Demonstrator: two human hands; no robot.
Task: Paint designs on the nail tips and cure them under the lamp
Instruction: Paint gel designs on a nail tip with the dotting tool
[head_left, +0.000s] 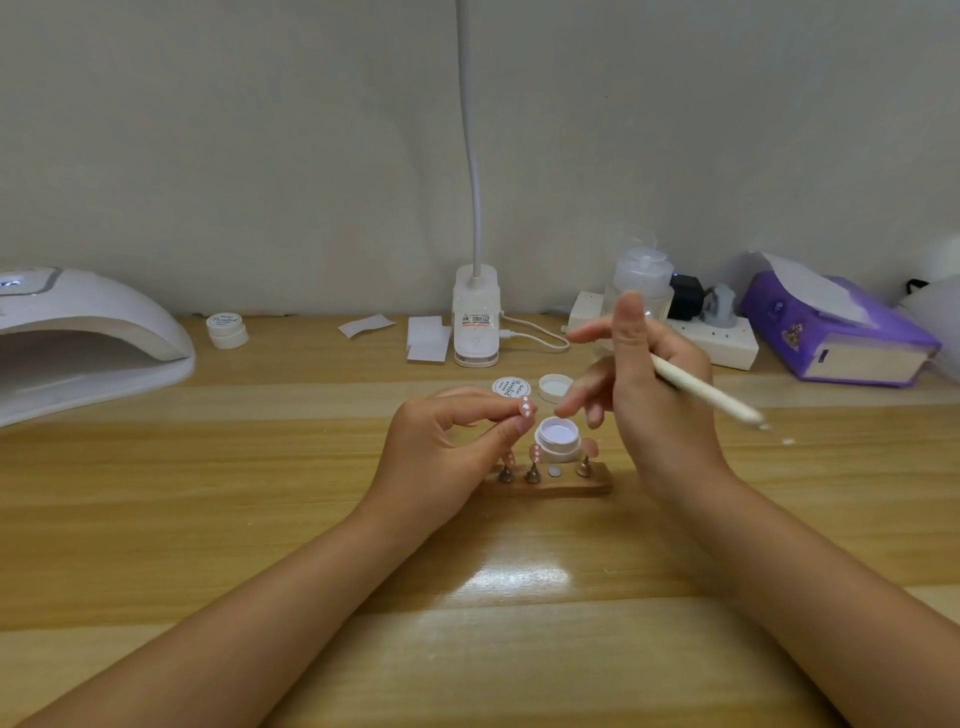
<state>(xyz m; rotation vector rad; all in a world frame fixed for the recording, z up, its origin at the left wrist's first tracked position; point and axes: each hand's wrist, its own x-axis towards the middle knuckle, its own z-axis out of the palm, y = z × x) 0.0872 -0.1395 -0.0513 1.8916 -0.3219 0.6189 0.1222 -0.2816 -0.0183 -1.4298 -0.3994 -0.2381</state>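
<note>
The left hand (447, 441) pinches a dotted nail tip (525, 406); the right hand (649, 384) grips the dotting pen (706, 391). Brace both wrists, dot lightly.

Jar (557, 439) behind stand (550, 480) — lamp (78, 332) left

Two bare forearms enter from bottom edge, no sleeves in view. Left hand (441, 441) and right hand (649, 384) bare: no gloves, rings, watch or bracelets visible. Fingernails short, plain where they show. Right hand's fingers motion-blurred.
</note>
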